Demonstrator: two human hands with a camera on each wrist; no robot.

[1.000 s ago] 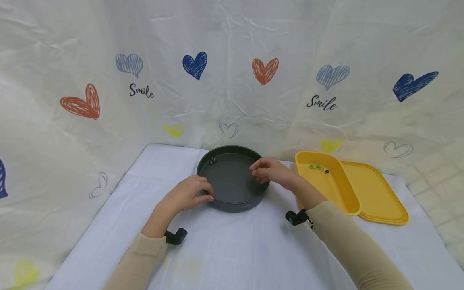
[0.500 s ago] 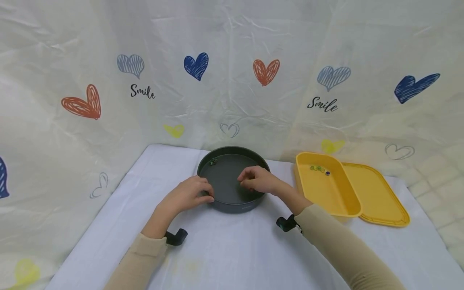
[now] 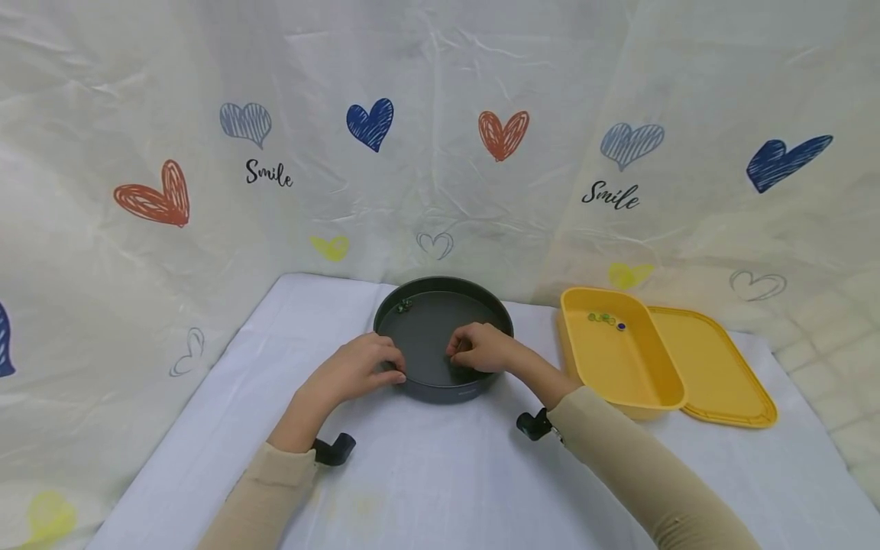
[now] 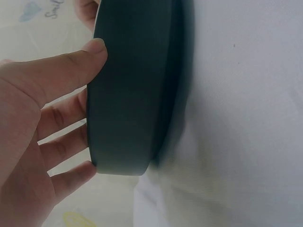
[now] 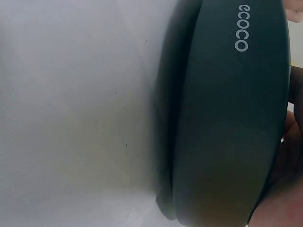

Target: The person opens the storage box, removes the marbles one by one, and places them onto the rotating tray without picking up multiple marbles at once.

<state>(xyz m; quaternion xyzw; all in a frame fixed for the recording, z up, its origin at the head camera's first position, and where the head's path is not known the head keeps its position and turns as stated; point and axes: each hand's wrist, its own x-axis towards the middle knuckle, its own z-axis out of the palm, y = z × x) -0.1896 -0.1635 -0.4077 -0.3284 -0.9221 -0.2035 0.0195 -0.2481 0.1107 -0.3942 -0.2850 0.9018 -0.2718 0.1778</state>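
Note:
A dark round tray (image 3: 429, 336), lettered "ecoco" on its side, stands on the cloth. My left hand (image 3: 360, 365) grips its near-left rim, thumb on the outer wall and fingers over the inner side, as the left wrist view shows. Inside the tray, over its right part, is my right hand (image 3: 481, 347) with its fingers bent; the tray wall hides most of the fingers in the right wrist view, so whether they hold anything cannot be told. Several small dark green pieces (image 3: 404, 305) lie together at the tray's far left.
To the right stands a yellow box (image 3: 622, 363) holding several small green pieces (image 3: 600, 318) and a blue one (image 3: 621, 326). Its yellow lid (image 3: 722, 374) lies flat beside it. A sheet printed with hearts (image 3: 440, 183) hangs behind the white cloth (image 3: 440, 473).
My right hand has moved left and down from the tray's right rim to inside the tray. The left hand has stayed on the rim.

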